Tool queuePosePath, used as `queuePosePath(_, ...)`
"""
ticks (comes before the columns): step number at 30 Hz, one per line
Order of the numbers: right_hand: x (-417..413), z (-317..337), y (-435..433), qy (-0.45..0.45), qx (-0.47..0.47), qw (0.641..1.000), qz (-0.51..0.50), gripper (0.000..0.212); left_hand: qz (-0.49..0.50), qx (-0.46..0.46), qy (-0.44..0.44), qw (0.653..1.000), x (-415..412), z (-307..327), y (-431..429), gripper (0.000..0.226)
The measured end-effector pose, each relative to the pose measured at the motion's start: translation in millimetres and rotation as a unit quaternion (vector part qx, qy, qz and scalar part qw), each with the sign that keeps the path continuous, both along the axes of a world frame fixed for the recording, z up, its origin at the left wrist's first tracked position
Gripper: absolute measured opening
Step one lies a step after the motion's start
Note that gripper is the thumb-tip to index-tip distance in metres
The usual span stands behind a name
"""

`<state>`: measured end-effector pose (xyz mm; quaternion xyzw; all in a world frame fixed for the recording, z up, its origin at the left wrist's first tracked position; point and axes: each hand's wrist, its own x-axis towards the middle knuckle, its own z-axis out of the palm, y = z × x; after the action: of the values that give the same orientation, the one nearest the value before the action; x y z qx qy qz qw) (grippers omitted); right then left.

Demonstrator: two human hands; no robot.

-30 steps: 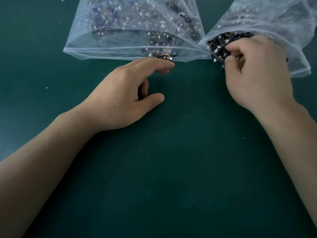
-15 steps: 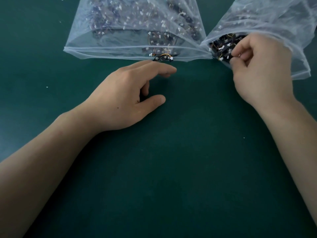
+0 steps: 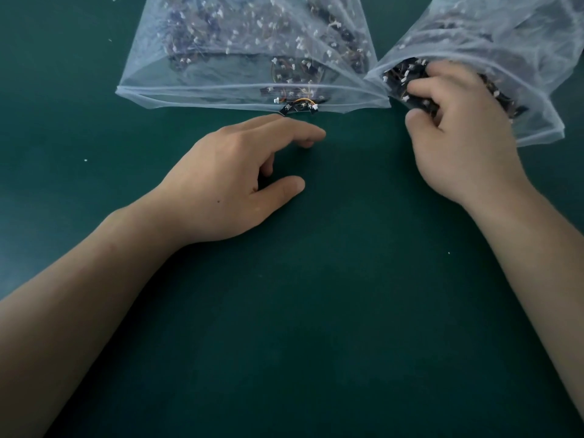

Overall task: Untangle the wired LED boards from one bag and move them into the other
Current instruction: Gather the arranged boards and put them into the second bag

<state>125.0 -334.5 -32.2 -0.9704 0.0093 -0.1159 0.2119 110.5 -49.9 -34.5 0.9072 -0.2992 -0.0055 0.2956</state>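
Head view: a dark green counter (image 3: 316, 327) carries two clear plastic bags side by side at its far edge, their open mouths facing the person. The left bag (image 3: 202, 67) lies fairly flat and holds loose boards (image 3: 284, 67) with thin wires and small white connectors, spread through it. One board (image 3: 298, 106) with an orange wire loop sticks half out of this bag's mouth onto the counter.

The left hand (image 3: 227, 184) rests on the counter just in front of that mouth. Its fingers (image 3: 303, 132) are relaxed and nearly straight and hold nothing, with the thumb apart from them. The jutting board lies just beside the knuckles; whether they touch cannot be told.

The right bag (image 3: 512, 39) is crumpled and puffed up, and its corner meets the left bag's corner. A dense dark clump (image 3: 401, 74) of tangled boards fills its mouth. The right hand (image 3: 458, 147) reaches into that mouth, its fingers (image 3: 423, 88) curled round the clump, the thumb pressing from below.

A few white specks (image 3: 85, 160) lie scattered on the counter.
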Motion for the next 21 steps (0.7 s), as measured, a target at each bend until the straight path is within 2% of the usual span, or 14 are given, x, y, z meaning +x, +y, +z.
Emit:
queuePosePath(4, -1.5, -1.0, -0.5, -0.026, 0.055, 0.998, 0.01, 0.035, 0.0, 0.001, 0.003, 1.0, -0.1, 0.4, -0.2, 0.051)
queuePosePath(13, -3.2, 4.4, 5.0, -0.108, 0.08, 0.991, 0.013, 0.024, 0.0, 0.0, 0.007, 1.0, 0.8, -1.5, 0.0, 0.046)
queuePosePath(16, -3.1, 2.0, 5.5, -0.083, 0.065, 0.994, 0.039, 0.02, -0.001, -0.005, 0.009, 1.0, 0.5, -1.7, -0.5, 0.044)
queuePosePath(21, -1.3, -1.0, 3.8, -0.024, 0.037, 0.998, 0.053, 0.037, -0.002, -0.008, 0.007, 1.0, 0.6, -2.5, 0.0, 0.042)
